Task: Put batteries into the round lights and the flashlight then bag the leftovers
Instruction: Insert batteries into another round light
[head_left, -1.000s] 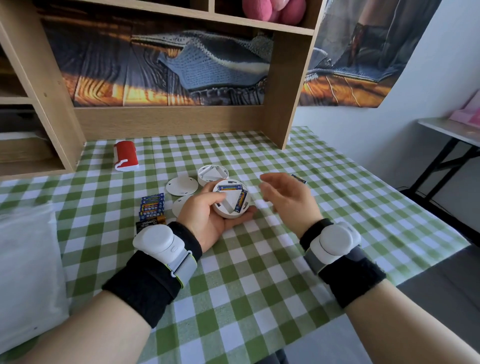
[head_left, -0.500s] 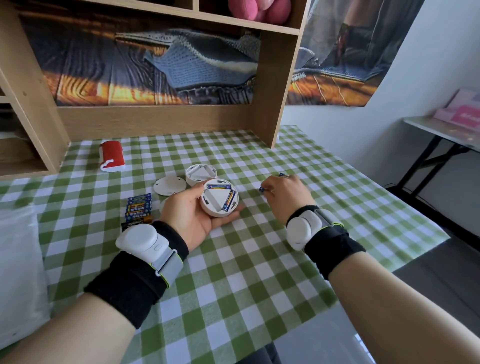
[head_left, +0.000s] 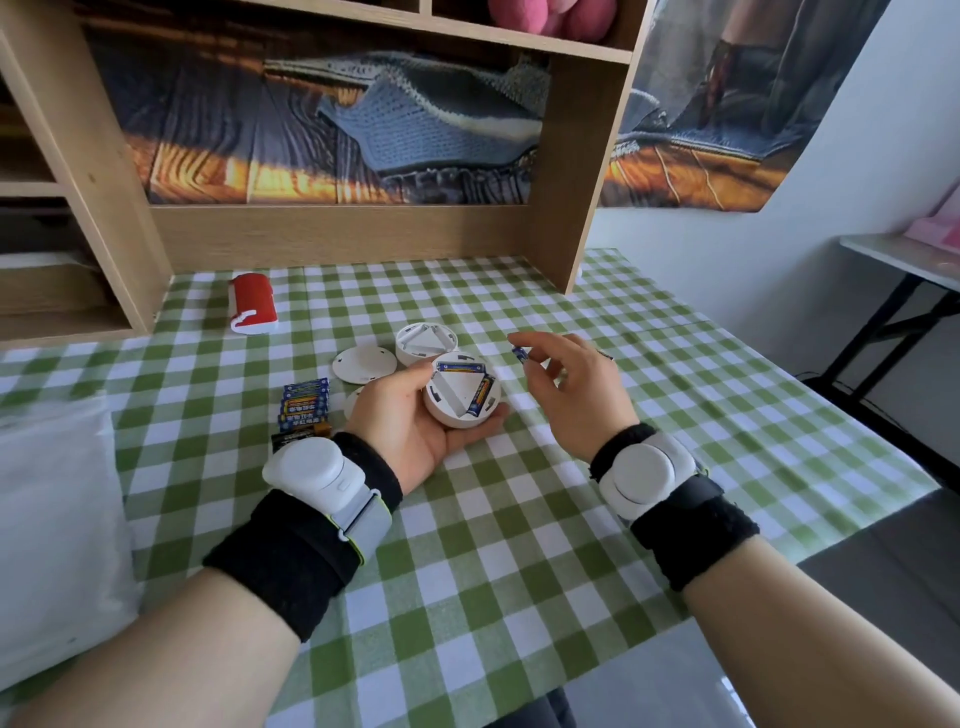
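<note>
We see the left hand (head_left: 415, 415) cupping a round white plastic light (head_left: 461, 391), its open back up, two blue batteries already seated in it. At its 3 o'clock the right hand (head_left: 566, 384) hovers above the green-checked worktop (head_left: 519, 519), fingers (head_left: 522, 345) pinching one small blue battery (head_left: 519, 354). At the light's 11 o'clock stands a second open white light (head_left: 426, 340), beside a flat white round cover (head_left: 363, 364). A row of loose blue batteries (head_left: 305, 404) lies at 9 o'clock; a red-and-white flashlight (head_left: 253, 303) sits farther off at 10 o'clock.
</note>
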